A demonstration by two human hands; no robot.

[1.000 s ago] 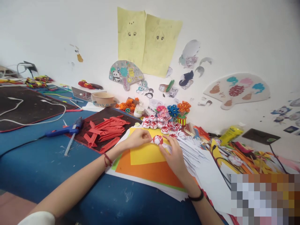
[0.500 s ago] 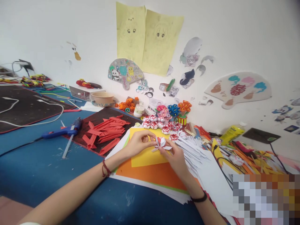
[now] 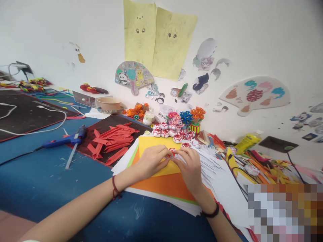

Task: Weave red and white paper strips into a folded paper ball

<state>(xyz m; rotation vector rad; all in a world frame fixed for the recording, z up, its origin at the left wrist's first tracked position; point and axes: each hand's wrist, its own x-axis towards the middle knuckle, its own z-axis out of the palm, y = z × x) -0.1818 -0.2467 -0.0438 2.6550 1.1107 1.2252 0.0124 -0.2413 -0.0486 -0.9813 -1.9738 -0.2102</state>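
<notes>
Both hands meet over the yellow sheet, the top of a stack of coloured paper on the blue tabletop. Between them sits a small red-and-white folded paper piece, just above the sheet's right half. The left hand comes at it from the sheet's left side, its fingers curled and pinched closed on the piece's left edge. The right hand comes from the sheet's right edge, fingers bent and closed on the piece's right side. Most of the piece is hidden by the fingertips, so its long axis cannot be told. It lies directly between the two sets of fingers, equally near both hands and touching each.

Beyond the far edge of the yellow sheet stands a cluster of finished red-and-white pieces. Left of the sheet a pile of red paper strips lies on a dark mat, and farther left a blue glue gun. To the sheet's right spreads a heap of white paper strips.
</notes>
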